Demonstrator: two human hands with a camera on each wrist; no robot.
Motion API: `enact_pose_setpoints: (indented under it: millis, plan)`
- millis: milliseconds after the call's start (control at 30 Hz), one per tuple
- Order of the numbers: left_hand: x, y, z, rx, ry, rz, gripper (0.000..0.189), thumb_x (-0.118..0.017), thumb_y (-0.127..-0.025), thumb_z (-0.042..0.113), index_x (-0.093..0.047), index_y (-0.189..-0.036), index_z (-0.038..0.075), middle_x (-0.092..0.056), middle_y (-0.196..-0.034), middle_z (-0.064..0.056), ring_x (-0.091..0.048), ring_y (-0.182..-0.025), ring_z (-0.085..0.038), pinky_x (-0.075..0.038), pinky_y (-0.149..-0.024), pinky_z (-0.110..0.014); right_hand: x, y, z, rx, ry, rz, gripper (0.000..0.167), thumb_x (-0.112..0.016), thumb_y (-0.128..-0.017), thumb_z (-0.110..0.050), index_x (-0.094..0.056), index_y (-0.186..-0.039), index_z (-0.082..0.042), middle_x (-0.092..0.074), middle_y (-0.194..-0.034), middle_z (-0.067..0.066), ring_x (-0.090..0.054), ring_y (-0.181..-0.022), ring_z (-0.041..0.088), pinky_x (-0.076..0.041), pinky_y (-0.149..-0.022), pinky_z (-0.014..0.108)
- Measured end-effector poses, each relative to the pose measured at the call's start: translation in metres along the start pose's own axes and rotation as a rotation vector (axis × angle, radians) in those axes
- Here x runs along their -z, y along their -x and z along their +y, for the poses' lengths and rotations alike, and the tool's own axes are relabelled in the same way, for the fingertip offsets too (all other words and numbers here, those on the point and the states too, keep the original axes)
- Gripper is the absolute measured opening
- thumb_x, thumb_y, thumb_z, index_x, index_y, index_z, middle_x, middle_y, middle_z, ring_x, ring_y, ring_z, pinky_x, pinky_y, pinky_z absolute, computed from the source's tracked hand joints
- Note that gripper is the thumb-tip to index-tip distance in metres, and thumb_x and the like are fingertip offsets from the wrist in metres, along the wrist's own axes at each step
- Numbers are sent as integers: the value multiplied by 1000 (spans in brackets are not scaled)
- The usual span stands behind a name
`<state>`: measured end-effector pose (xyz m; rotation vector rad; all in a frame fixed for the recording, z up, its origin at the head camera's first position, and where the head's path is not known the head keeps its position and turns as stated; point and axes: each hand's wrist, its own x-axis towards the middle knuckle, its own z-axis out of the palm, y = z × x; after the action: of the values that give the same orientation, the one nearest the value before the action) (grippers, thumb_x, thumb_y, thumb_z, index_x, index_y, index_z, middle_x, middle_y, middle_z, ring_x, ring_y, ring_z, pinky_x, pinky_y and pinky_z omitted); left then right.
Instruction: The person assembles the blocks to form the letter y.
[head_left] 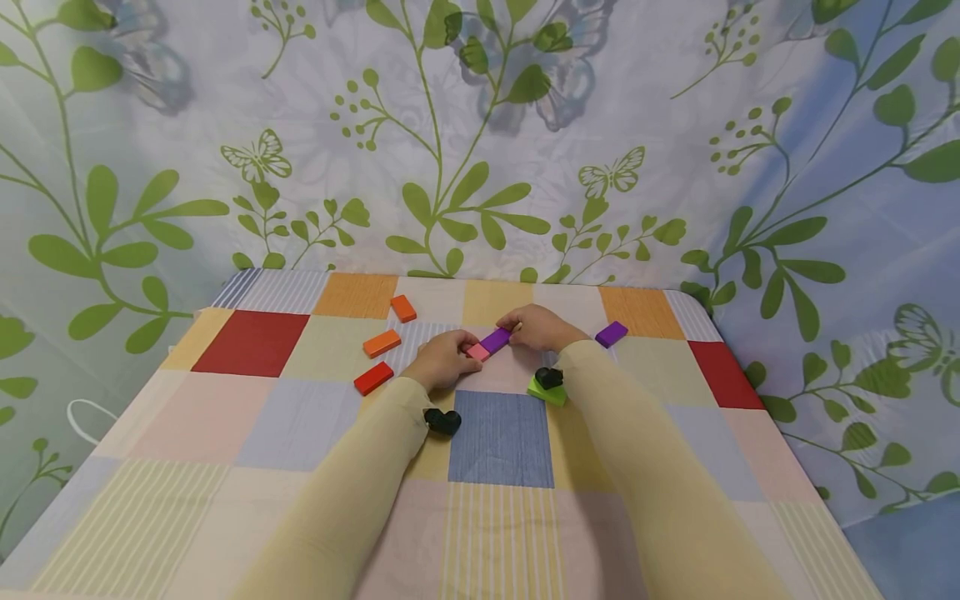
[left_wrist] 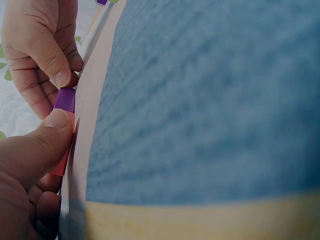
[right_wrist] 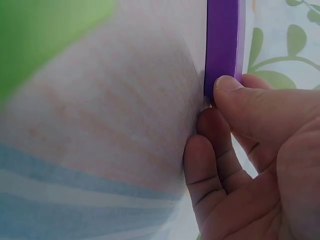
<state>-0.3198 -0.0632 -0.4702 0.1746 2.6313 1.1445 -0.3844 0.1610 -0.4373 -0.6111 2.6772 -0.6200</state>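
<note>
Two flat rectangular blocks, one pink (head_left: 477, 352) and one purple (head_left: 495, 339), lie end to end in a slanting row on the patchwork cloth. My left hand (head_left: 439, 362) pinches the pink block, its thumb lying over the block in the left wrist view. At the far end of the row, my right hand (head_left: 544, 327) holds the purple block (right_wrist: 223, 42) between thumb and fingers. In the left wrist view the purple block (left_wrist: 64, 99) meets the pink one (left_wrist: 64, 164) near my left thumb tip. My fingers hide part of both blocks.
Left of my hands lie an orange-red block (head_left: 403, 308), an orange block (head_left: 382, 343) and a red block (head_left: 373, 378). Another purple block (head_left: 612, 334) is at the right. Light green (head_left: 546, 392) shows beside my right wrist, partly covered. A leaf-patterned curtain (head_left: 465, 125) hangs behind the table.
</note>
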Motion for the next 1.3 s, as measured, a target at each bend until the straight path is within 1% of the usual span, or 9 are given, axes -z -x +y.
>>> enact_pose_setpoints:
  millis: [300,467,567,667,833,1000,1100,1233,1300]
  plan:
    - [0,2,2,8,-5,5,39,-81,-93,32,-69,-129,23,-69,-114,0,-59,-106,-25,-43,-96,-43,1,3,-1,16,-13,5,43,-68,-97,-4,-68,-140,-6,-70,-138,13,-64,-128,30,-49,-113,46]
    - [-1,4,2,13,-8,6,39,-80,-94,32,-68,-130,23,-68,-116,0,-59,-108,-25,-44,-97,-43,4,6,5,32,4,25,46,-70,-96,-9,-66,-142,-7,-71,-137,12,-63,-129,30,-48,-113,47]
    - [0,5,2,12,-6,3,38,-80,-94,32,-68,-130,23,-68,-117,-1,-59,-109,-25,-45,-99,-43,8,10,11,4,-5,47,47,-70,-97,-13,-65,-143,-9,-69,-140,12,-63,-131,30,-48,-114,47]
    - [0,5,3,12,-4,-2,39,-79,-94,32,-68,-131,23,-67,-118,-1,-59,-110,-25,-46,-100,-43,14,17,16,-33,-55,64,48,-68,-99,-11,-62,-146,-9,-64,-146,14,-62,-134,33,-49,-113,49]
    - [0,5,3,14,-7,-4,41,-80,-94,31,-67,-132,23,-67,-120,-1,-58,-111,-25,-45,-102,-43,27,30,32,-61,-90,107,47,-62,-102,-8,-59,-149,-9,-60,-151,15,-57,-139,38,-51,-111,52]
    - [0,4,4,20,-5,-9,41,-80,-94,32,-67,-132,23,-67,-119,-1,-58,-112,-25,-46,-101,-44,40,46,52,-91,-96,158,46,-59,-104,-13,-58,-150,-9,-58,-153,14,-50,-144,41,-47,-113,56]
    - [0,5,4,22,-8,-7,41,-80,-94,32,-67,-132,23,-67,-119,-1,-58,-112,-25,-46,-101,-44,46,55,64,-106,-83,182,45,-58,-105,-15,-57,-150,-9,-56,-155,16,-46,-147,44,-42,-117,59]
    - [1,6,5,20,-6,-5,41,-79,-94,32,-67,-133,23,-66,-119,-1,-57,-112,-26,-46,-102,-44,52,66,80,-130,-52,199,46,-54,-106,-15,-55,-151,-7,-48,-160,21,-41,-149,47,-36,-121,62]
    - [1,7,5,12,-10,-3,41,-80,-94,31,-67,-133,22,-66,-119,-2,-58,-112,-26,-46,-102,-43,55,71,88,-147,-37,204,46,-53,-107,-15,-55,-152,-7,-44,-163,23,-43,-146,47,-37,-120,62]
